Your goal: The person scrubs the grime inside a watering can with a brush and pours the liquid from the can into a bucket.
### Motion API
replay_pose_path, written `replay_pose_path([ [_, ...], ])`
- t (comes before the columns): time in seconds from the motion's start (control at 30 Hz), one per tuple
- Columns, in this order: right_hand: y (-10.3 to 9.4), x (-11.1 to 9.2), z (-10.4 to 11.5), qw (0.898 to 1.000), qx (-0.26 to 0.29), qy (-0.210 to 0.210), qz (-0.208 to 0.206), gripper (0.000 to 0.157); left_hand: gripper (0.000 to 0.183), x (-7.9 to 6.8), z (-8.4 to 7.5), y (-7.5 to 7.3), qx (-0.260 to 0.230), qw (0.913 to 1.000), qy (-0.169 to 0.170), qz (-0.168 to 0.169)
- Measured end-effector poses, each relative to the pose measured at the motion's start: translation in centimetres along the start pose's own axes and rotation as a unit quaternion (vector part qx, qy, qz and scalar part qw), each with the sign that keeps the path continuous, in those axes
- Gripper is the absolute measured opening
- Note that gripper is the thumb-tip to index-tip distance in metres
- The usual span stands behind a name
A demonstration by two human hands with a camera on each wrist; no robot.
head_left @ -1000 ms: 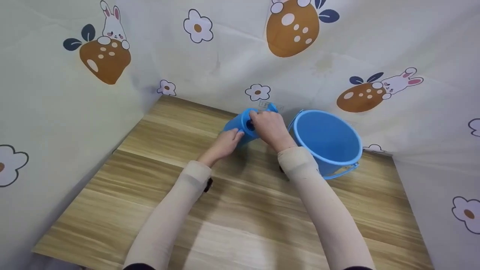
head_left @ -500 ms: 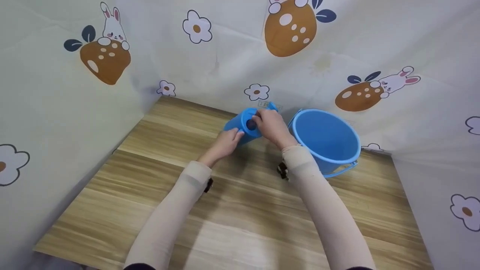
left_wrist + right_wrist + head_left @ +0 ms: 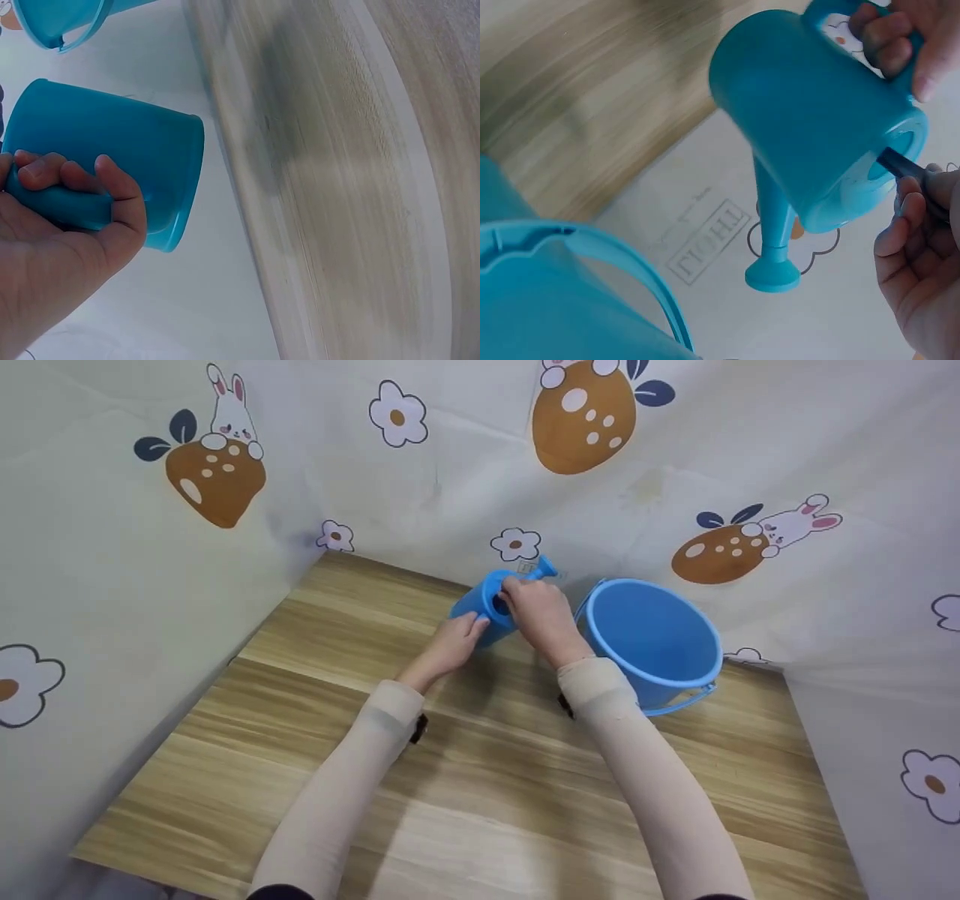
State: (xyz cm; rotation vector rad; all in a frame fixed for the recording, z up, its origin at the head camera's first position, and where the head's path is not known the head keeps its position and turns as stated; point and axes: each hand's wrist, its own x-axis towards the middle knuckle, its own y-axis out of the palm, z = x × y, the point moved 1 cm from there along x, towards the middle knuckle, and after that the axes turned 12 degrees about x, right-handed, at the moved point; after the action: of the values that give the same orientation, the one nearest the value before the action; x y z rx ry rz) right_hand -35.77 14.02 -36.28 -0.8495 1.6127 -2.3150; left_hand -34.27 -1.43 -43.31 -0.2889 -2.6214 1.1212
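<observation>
A blue watering can (image 3: 472,601) hangs tilted above the far part of the tabletop. My left hand (image 3: 450,646) grips its handle (image 3: 67,206), with the fingers curled through the loop in the left wrist view. At the can's round top opening, my right hand (image 3: 541,613) pinches a dark, slim stick-like thing (image 3: 906,166) between thumb and fingers. One end of it overlaps the opening in the right wrist view; I cannot tell what it is. The can's spout (image 3: 775,240) ends in a flared head and points away from me.
A blue bucket (image 3: 652,630) stands just right of the can, its handle (image 3: 682,703) hanging down at the front. Patterned cloth (image 3: 450,487) walls the wooden table (image 3: 465,802) at the back and both sides.
The spout end has risen a little and shows more than before. My right hand drew back slightly half a second ago and is now closer over the opening again. The bucket stays put.
</observation>
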Motion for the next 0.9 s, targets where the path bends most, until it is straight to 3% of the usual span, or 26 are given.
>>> replay_pose_path([
  [0.37,-0.02,-0.13,-0.41,0.999,-0.054,-0.004,0.005,0.026,0.030,0.07,-0.22,-0.05,0.004,1.0000,-0.005,0.000],
  [0.7,0.16,-0.26,-0.52,0.996,-0.084,-0.023,0.008,0.023,0.029,0.07,-0.16,0.15,0.018,0.9996,0.009,-0.022],
  [0.9,0.23,-0.30,-0.46,0.996,-0.088,-0.026,0.010,0.025,0.029,0.08,-0.12,0.17,0.010,0.9998,0.001,-0.016],
])
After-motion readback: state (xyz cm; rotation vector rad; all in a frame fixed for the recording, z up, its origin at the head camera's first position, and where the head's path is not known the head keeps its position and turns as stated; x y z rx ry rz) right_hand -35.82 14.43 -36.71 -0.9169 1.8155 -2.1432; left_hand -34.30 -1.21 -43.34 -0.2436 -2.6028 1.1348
